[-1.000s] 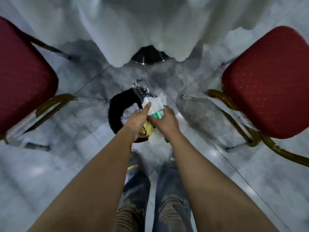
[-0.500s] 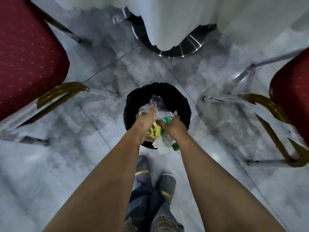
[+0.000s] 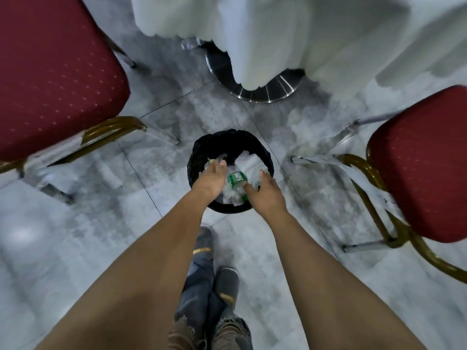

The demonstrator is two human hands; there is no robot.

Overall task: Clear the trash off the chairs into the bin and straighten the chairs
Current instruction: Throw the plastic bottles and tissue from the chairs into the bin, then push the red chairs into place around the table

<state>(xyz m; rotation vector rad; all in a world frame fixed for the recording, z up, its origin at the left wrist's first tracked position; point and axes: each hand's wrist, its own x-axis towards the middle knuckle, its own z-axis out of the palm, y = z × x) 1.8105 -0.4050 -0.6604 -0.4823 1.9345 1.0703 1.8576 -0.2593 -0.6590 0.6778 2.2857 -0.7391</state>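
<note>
Fingers (image 3: 222,164) spread, both hands empty | 1 bin (image 3: 202,147) | 1 bottle (image 3: 236,179) inside | 2 red chairs (image 3: 55,72)

The bin (image 3: 202,147) sits between two chairs (image 3: 55,72) (image 3: 419,160), trash (image 3: 249,164) inside, table base (image 3: 265,93) behind.

We see white tablecloth (image 3: 290,34) hanging | round steel table base (image 3: 265,93) beneath | grey marbled floor tiles (image 3: 101,223)

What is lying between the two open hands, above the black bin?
In the head view, a plastic bottle with a green label lies between the left hand and right hand, on white crumpled paper inside the bin.
</note>
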